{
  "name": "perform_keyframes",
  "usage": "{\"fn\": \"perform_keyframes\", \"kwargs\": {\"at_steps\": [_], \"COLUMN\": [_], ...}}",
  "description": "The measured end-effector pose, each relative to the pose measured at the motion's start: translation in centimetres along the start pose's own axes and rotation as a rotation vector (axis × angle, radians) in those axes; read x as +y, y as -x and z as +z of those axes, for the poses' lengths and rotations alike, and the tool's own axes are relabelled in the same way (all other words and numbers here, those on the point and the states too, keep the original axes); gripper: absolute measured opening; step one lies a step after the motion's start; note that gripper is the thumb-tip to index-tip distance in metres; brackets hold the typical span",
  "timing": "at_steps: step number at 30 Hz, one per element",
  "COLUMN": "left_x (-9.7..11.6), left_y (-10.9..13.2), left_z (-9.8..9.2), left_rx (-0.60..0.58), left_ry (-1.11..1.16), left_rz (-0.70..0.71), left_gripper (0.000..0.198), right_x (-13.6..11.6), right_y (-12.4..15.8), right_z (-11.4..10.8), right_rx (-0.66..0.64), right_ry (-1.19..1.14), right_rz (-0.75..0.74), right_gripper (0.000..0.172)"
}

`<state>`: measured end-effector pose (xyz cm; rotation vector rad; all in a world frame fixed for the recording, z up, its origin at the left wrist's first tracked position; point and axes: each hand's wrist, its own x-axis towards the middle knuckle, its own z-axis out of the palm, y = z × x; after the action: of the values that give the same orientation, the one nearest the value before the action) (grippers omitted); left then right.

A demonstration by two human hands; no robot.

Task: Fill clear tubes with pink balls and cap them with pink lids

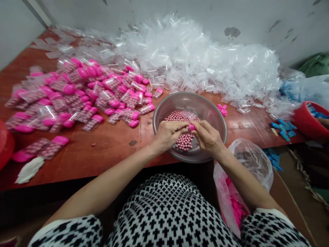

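Note:
Over a grey metal bowl [223, 120], my two hands meet at a small container with a bright pink cap [191, 127]. My left hand [169, 133] is closed on the container, whose body is mostly hidden by the fingers. My right hand [209, 137] pinches the pink cap from the other side. Below them, pink beads [183, 142] lie heaped in the bowl. A clear container [189, 115] seems to rest on the beads behind my fingers, only partly visible.
Filled pink-capped containers [77, 92] are piled at left, and empty clear containers [190, 51] along the wall. A plastic bag of pink caps [235, 209] hangs by my right arm. Loose pink caps [222, 109], blue pieces [284, 129] and a red tub [305, 120] lie right.

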<state>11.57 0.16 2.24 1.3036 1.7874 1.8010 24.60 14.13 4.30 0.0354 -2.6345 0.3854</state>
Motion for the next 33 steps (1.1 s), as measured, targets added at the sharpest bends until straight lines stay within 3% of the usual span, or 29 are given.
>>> {"fn": "perform_keyframes", "kwargs": {"at_steps": [4,8,11,17,19,21,23,25,33], "left_x": [0.1,0.4,0.6,0.3,0.1,-0.1,-0.3,-0.4,-0.1], "left_y": [-0.6,-1.3,-1.4,-1.1,-1.0,-0.9,-0.9,-0.9,-1.0], "left_z": [0.0,0.0,-0.1,-0.1,0.0,0.0,0.0,0.0,-0.2], "left_rx": [-0.003,0.031,0.051,-0.033,-0.056,-0.042,-0.029,-0.037,-0.038], "left_ry": [0.179,0.528,0.639,0.439,0.362,0.308,0.287,0.287,0.298], "left_rz": [-0.183,-0.411,-0.486,-0.264,-0.16,-0.083,-0.053,-0.06,-0.097], "left_gripper": [0.023,0.041,0.047,0.034,0.025,0.019,0.017,0.018,0.017], "right_x": [0.5,1.5,2.4,2.1,1.8,1.4,1.2,1.1,0.1], "right_y": [-0.8,-0.5,0.4,-0.6,-1.4,-2.0,-2.2,-2.2,-2.6], "right_z": [-0.6,-1.9,-2.2,-1.9,-1.9,-1.9,-1.8,-1.5,0.7], "right_rx": [0.041,0.001,-0.001,0.102,0.019,-0.145,-0.269,-0.312,-0.117], "right_ry": [-0.234,-0.812,-1.099,-1.251,-1.315,-1.4,-1.471,-1.507,-1.544], "right_rz": [0.135,0.358,0.496,0.607,0.645,0.695,0.736,0.757,0.798], "right_gripper": [0.035,0.052,0.056,0.048,0.052,0.058,0.062,0.062,0.044]}}
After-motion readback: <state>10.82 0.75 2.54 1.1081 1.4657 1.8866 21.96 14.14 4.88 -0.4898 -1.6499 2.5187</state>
